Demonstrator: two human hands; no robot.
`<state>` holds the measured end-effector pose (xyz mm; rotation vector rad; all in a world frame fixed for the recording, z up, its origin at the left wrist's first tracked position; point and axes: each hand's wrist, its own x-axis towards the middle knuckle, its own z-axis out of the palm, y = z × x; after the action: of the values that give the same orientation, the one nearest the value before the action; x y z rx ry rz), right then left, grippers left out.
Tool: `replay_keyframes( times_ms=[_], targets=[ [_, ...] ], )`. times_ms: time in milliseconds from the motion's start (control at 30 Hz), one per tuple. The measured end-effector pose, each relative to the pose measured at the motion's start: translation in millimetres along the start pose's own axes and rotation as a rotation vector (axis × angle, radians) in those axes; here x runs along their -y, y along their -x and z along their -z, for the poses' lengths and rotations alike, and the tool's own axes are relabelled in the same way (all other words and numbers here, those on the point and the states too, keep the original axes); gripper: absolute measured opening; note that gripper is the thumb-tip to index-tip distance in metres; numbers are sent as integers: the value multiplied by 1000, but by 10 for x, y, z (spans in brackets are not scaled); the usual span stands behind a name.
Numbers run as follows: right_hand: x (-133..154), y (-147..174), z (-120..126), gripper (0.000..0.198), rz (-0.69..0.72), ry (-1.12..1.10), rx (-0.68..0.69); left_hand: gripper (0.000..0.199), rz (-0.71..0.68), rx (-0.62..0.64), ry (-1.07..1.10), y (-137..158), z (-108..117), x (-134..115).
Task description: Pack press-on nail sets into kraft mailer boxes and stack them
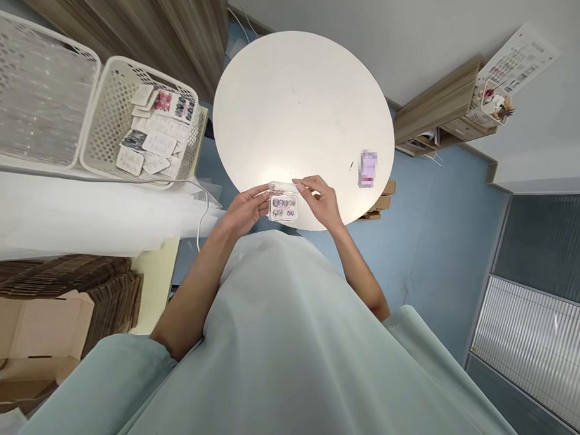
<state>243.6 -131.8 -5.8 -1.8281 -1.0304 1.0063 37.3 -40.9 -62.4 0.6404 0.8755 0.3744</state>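
A small clear plastic case [283, 209] is held over the near edge of the round white table, its lid [282, 187] raised along the far side. Inside lie several shiny, purplish-silver pieces in two rows; they are too small to name for sure. My left hand [246, 211] grips the case by its left side, fingers at the corner by the lid. At the lid's right end, my right hand [322, 201] has thumb and forefinger closed together on the edge.
The round table [305, 103] bears a blurred-out purple item [367, 169] at right. To the left stand a white basket [97, 132] of small cards and another basket [88, 101] of clear packs. Flattened cardboard boxes [114, 296] are stacked below. A low wooden cabinet [438, 107] stands right.
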Motion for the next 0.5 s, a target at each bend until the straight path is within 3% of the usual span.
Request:
replay_keyframes(
  times_ms=[200,500],
  targets=[
    [-81,219,10,43,-18,-13,32,48,-38,-10,12,-23,1,-60],
    [-187,330,-67,73,-158,-127,17,55,-62,-4,-10,-69,-5,-155]
  ],
)
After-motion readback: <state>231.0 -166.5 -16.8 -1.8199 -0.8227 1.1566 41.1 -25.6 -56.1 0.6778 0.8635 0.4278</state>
